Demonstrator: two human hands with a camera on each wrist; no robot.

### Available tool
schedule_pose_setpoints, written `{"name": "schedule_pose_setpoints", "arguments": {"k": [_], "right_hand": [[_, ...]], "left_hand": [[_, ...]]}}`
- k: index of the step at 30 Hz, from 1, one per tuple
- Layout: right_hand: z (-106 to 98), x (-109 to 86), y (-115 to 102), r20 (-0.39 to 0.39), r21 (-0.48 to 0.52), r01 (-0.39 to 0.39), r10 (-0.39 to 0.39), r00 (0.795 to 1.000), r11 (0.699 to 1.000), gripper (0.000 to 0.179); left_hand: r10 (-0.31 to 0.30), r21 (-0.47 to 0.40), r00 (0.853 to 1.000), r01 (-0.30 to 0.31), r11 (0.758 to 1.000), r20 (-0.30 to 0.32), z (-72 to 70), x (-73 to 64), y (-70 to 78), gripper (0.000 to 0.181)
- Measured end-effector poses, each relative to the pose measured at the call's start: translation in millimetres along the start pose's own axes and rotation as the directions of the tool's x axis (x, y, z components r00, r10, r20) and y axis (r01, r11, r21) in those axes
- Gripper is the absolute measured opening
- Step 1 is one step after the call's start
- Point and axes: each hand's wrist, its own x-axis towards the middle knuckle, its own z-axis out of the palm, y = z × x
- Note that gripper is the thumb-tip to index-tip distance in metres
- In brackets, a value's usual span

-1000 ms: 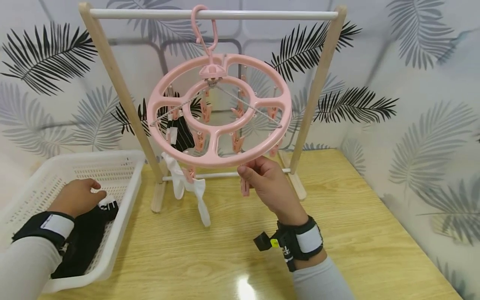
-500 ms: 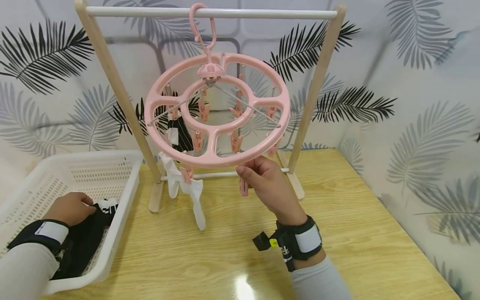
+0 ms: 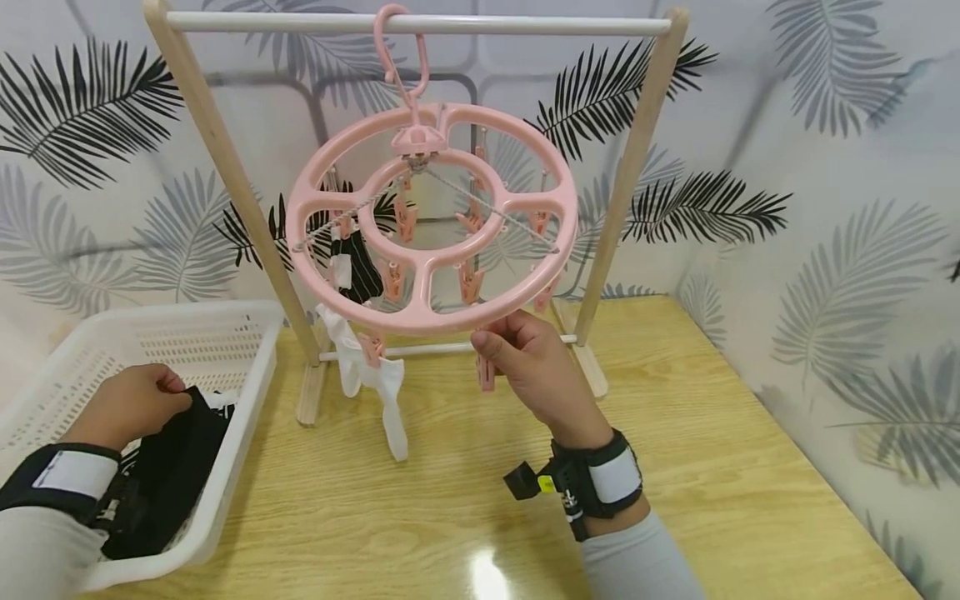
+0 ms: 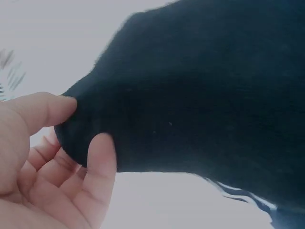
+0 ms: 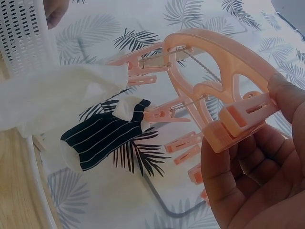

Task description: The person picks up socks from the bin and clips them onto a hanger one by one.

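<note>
My left hand (image 3: 135,407) is over the basket, pinching one end of a black sock (image 3: 182,462) between thumb and fingers. The sock's rounded end sits at my fingertips in the left wrist view, its dark fabric (image 4: 190,90) stretching away to the right. My right hand (image 3: 536,367) grips a pink clothespin (image 3: 486,372) under the front rim of the round pink drying hanger (image 3: 427,321). In the right wrist view, that clothespin (image 5: 243,119) has nothing between its tips. A white sock (image 3: 375,379) and a black striped sock (image 3: 358,267) hang from other clothespins.
A white plastic basket (image 3: 255,400) stands on the left of the wooden table (image 3: 435,517). The hanger hooks over the white bar (image 3: 525,25) of a wooden-legged rack (image 3: 630,183). Several pink clothespins dangle below the ring. A leaf-patterned wall covering is behind.
My left hand has moved down onto the black sock, taken hold of it and drawn it slightly up and left. The right hand keeps its grip on the clothespin. The view has shifted slightly.
</note>
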Motion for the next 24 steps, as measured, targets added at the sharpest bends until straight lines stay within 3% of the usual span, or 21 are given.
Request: {"name": "schedule_pose_setpoints", "arguments": {"k": [7, 12, 19, 24], "right_hand": [[1, 1.4, -1, 0.021, 0.022, 0.015, -0.015, 1.000, 1.000, 0.022], [1, 0.1, -1, 0.020, 0.023, 0.010, -0.011, 1.000, 1.000, 0.022], [0, 0.1, -1, 0.023, 0.024, 0.009, -0.010, 1.000, 1.000, 0.022], [0, 0.0, -2, 0.017, 0.019, 0.009, -0.009, 1.000, 1.000, 0.022]], "left_hand": [[0.032, -0.035, 0.999, -0.031, 0.999, 0.013, -17.3, -11.1, 26.2, 0.039], [0.037, 0.000, 0.995, -0.037, 0.999, -0.098, -26.2, -23.9, 45.3, 0.039], [0.035, -0.034, 0.952, -0.047, 0.998, -0.303, -44.9, -45.7, 86.8, 0.033], [0.047, -0.110, 0.921, -0.096, 0.989, -0.387, -50.6, -61.7, 119.4, 0.031]]}}
